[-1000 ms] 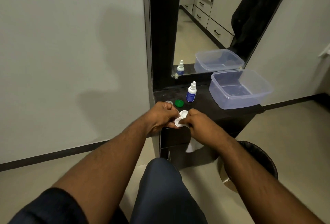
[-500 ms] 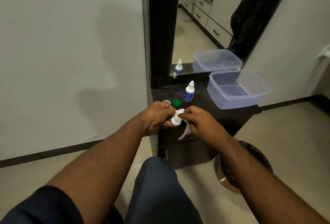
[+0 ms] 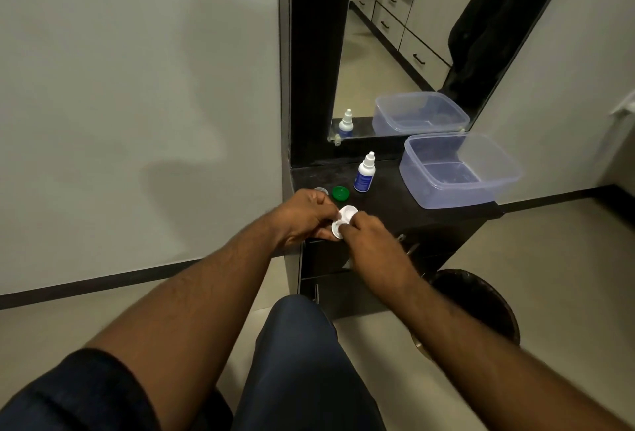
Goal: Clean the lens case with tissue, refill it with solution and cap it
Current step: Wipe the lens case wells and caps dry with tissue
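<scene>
My left hand [image 3: 305, 216] grips the white two-well lens case [image 3: 347, 213] over the front edge of the dark cabinet top [image 3: 388, 204]. My right hand [image 3: 369, 235] has its fingertips pressed into the near well; the tissue is hidden under that hand. The far well is uncovered. A green cap [image 3: 340, 193] and a pale cap [image 3: 321, 191] lie just behind my left hand. The white solution bottle [image 3: 365, 173] with a blue label stands upright behind the caps.
A clear plastic tub [image 3: 457, 169] sits on the right of the cabinet top. A mirror [image 3: 412, 35] rises behind it. A dark round bin [image 3: 481, 300] stands on the floor at the right. My knee [image 3: 299, 344] is below the hands.
The strip of tissue that hung below my right hand half a second ago is out of sight now. Both hands stay at the case.
</scene>
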The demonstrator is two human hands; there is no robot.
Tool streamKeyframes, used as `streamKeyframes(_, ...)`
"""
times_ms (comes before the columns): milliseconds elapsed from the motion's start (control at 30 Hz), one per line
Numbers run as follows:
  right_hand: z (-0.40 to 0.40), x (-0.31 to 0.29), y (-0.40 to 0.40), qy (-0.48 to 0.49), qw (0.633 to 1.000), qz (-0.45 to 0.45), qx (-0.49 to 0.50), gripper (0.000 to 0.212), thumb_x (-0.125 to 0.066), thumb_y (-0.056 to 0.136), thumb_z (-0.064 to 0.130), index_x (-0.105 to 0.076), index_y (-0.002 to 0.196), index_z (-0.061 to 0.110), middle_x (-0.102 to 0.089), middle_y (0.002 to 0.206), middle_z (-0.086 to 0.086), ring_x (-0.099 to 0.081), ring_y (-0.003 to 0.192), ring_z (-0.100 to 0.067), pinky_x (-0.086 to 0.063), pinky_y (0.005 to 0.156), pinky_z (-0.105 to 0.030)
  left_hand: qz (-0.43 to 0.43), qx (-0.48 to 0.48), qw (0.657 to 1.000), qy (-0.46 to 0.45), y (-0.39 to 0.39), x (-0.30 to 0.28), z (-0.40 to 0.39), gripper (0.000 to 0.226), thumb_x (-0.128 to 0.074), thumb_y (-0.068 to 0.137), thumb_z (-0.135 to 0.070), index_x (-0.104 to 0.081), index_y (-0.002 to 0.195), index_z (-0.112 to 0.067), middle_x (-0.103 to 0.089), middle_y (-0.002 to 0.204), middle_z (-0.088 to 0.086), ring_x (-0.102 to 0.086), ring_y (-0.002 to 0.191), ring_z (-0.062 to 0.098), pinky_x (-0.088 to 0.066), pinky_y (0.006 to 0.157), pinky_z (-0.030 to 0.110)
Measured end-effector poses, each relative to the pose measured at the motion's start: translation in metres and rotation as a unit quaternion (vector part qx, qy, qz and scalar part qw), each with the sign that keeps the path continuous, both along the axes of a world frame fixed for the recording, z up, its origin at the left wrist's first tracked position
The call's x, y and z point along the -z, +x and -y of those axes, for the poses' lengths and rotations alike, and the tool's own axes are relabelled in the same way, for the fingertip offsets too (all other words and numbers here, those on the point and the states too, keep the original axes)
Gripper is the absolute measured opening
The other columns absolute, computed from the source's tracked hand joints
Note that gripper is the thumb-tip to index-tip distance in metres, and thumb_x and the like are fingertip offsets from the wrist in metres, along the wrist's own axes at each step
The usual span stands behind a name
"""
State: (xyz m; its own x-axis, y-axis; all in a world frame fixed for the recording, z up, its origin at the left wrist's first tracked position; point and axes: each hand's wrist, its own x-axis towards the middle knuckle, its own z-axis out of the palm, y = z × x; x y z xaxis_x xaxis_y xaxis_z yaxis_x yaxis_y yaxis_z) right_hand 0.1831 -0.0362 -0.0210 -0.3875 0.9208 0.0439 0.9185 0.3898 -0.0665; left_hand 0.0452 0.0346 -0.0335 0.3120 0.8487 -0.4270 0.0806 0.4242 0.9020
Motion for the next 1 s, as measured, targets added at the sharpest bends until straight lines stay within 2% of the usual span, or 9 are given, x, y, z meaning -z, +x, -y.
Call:
streamKeyframes(100,-0.002,0.004,-0.009,-0.134,0.922,-0.308,0.194,0.024,-0.059,0.089,0.012,-0.065,0.110,0.002,-0.063,0.106,-0.014,-0.058,0.097,-0.023,-0.042,0.075,-0.019,-0.003,-0.001,1.000,0.017,0.001,-0.001,0.003,0.017,-0.058,0.085,0.005,-0.059,0.072,-0.006,-0.066,0.083,0.016,-0.069,0.070,0.020,-0.061,0.070,0.034)
streamKeyframes(233,0.004,-0.001,0.014,-0.291,0.499,-0.768,0.277,0.017,-0.052,0.091,0.001,-0.065,0.102,0.000,-0.068,0.090,-0.014,-0.064,0.078,-0.020,-0.055,0.070,-0.028,0.000,-0.011,1.000,0.017,0.000,-0.004,0.007,0.015,-0.059,0.085,0.005,-0.058,0.075,-0.005,-0.064,0.080,0.016,-0.067,0.069,0.020,-0.061,0.064,0.030)
streamKeyframes(267,0.006,0.002,0.021,-0.285,0.442,-0.800,0.289,0.018,-0.051,0.091,0.000,-0.063,0.104,0.000,-0.068,0.091,-0.014,-0.064,0.079,-0.020,-0.055,0.076,-0.031,0.003,-0.013,1.000,0.017,0.000,-0.004,0.008,0.014,-0.058,0.086,0.004,-0.058,0.076,-0.005,-0.064,0.082,0.017,-0.067,0.069,0.020,-0.060,0.063,0.029)
streamKeyframes(333,0.010,0.006,0.027,-0.270,0.400,-0.820,0.309,0.016,-0.053,0.092,0.004,-0.063,0.104,0.002,-0.067,0.091,-0.013,-0.064,0.079,-0.019,-0.053,0.086,-0.035,0.022,-0.010,1.000,0.010,0.000,-0.006,0.008,0.008,-0.057,0.089,0.001,-0.058,0.085,-0.006,-0.065,0.093,0.020,-0.068,0.076,0.024,-0.061,0.064,0.031)
streamKeyframes(433,0.009,0.002,0.028,-0.257,0.417,-0.815,0.310,0.016,-0.056,0.092,0.014,-0.067,0.097,0.004,-0.070,0.085,-0.011,-0.067,0.079,-0.019,-0.054,0.089,-0.039,0.024,0.006,1.000,0.009,0.001,-0.010,0.009,0.006,-0.052,0.094,-0.005,-0.055,0.098,-0.009,-0.066,0.104,0.021,-0.070,0.084,0.027,-0.061,0.060,0.032)
streamKeyframes(633,-0.001,0.005,0.001,-0.167,0.620,-0.700,0.313,0.010,-0.065,0.085,0.007,-0.072,0.092,0.008,-0.073,0.094,-0.011,-0.070,0.083,-0.022,-0.056,0.073,-0.033,0.040,-0.005,0.999,-0.003,0.001,-0.006,0.008,0.008,-0.050,0.095,-0.005,-0.053,0.102,-0.007,-0.068,0.102,0.019,-0.071,0.079,0.023,-0.061,0.066,0.030)
streamKeyframes(767,-0.006,0.018,-0.014,-0.062,0.653,-0.663,0.361,0.015,-0.066,0.085,0.007,-0.072,0.099,0.006,-0.072,0.095,-0.008,-0.068,0.086,-0.020,-0.057,0.077,-0.030,0.039,-0.022,0.999,0.002,0.001,-0.002,0.007,0.008,-0.054,0.093,-0.005,-0.056,0.100,-0.007,-0.068,0.099,0.016,-0.071,0.079,0.020,-0.061,0.067,0.028)
streamKeyframes(900,-0.008,0.023,-0.023,0.031,0.776,-0.535,0.333,0.017,-0.061,0.089,0.010,-0.071,0.102,0.007,-0.069,0.102,-0.008,-0.064,0.089,-0.014,-0.054,0.083,-0.027,0.065,-0.040,0.997,-0.005,0.001,-0.002,0.008,0.013,-0.055,0.090,-0.002,-0.056,0.103,-0.004,-0.070,0.096,0.017,-0.072,0.077,0.022,-0.061,0.065,0.029)
streamKeyframes(1000,-0.008,0.020,-0.024,0.050,0.813,-0.491,0.309,0.020,-0.058,0.091,0.015,-0.070,0.103,0.004,-0.066,0.104,-0.009,-0.060,0.087,-0.012,-0.049,0.078,-0.020,0.083,-0.056,0.995,-0.011,0.000,-0.001,0.009,0.011,-0.057,0.090,-0.001,-0.056,0.100,-0.004,-0.071,0.095,0.017,-0.073,0.079,0.023,-0.061,0.067,0.030)
